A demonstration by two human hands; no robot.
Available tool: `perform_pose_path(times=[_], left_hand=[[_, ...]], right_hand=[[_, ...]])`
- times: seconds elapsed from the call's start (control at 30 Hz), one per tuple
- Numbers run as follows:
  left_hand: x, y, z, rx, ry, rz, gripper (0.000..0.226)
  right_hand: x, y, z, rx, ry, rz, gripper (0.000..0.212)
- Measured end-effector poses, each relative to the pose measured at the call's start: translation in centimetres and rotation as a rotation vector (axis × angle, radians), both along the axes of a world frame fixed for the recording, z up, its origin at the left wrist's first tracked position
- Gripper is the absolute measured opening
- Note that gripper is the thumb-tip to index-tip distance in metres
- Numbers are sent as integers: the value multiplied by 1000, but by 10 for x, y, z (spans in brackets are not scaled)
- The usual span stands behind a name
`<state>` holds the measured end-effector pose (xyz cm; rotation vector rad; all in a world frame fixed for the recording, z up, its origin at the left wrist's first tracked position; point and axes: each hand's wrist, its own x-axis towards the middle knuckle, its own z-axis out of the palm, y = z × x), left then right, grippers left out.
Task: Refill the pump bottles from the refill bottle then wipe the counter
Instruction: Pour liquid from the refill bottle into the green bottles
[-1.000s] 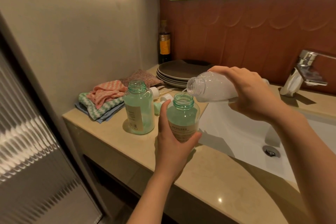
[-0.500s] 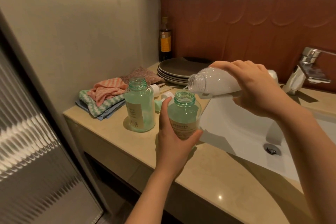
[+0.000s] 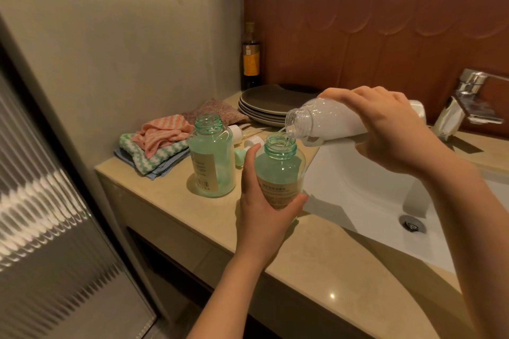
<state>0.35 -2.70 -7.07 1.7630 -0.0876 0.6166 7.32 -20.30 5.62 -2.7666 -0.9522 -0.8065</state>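
My left hand (image 3: 261, 217) grips a green-tinted pump bottle (image 3: 281, 170) with its top off, upright at the counter's front by the basin. My right hand (image 3: 391, 132) holds a clear refill bottle (image 3: 325, 122) tipped almost flat, mouth down-left over the green bottle's neck. A thin stream runs from it into the opening. A second open green bottle (image 3: 212, 158) stands on the counter to the left. The removed pump heads (image 3: 242, 137) lie behind the two bottles. Folded pink, green and blue cloths (image 3: 157, 143) are stacked at the counter's left end.
A stack of dark plates (image 3: 270, 104) and a dark bottle with a yellow label (image 3: 251, 60) stand at the back corner. The white basin (image 3: 358, 195) with its drain and a chrome tap (image 3: 468, 102) lie to the right. A ribbed glass panel (image 3: 41, 215) borders the left.
The refill bottle has tipped further down until its mouth came over the held bottle's neck, and liquid now flows. My left hand kept hold of the bottle.
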Motion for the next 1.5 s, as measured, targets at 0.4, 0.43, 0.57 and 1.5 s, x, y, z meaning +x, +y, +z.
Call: perform_pose_path(times=[0.4, 0.43, 0.57, 1.5], left_hand=[[0, 0, 0, -1, 3, -1, 102], [0, 0, 0, -1, 3, -2, 102], [0, 0, 0, 6, -1, 0, 102], [0, 1, -1, 0, -3, 3, 102]], right_hand=[[-1, 0, 1, -13, -9, 0, 84], [-1, 0, 1, -15, -8, -1, 84], [-2, 0, 2, -21, -13, -5, 83], [-2, 0, 1, -34, -41, -12, 85]])
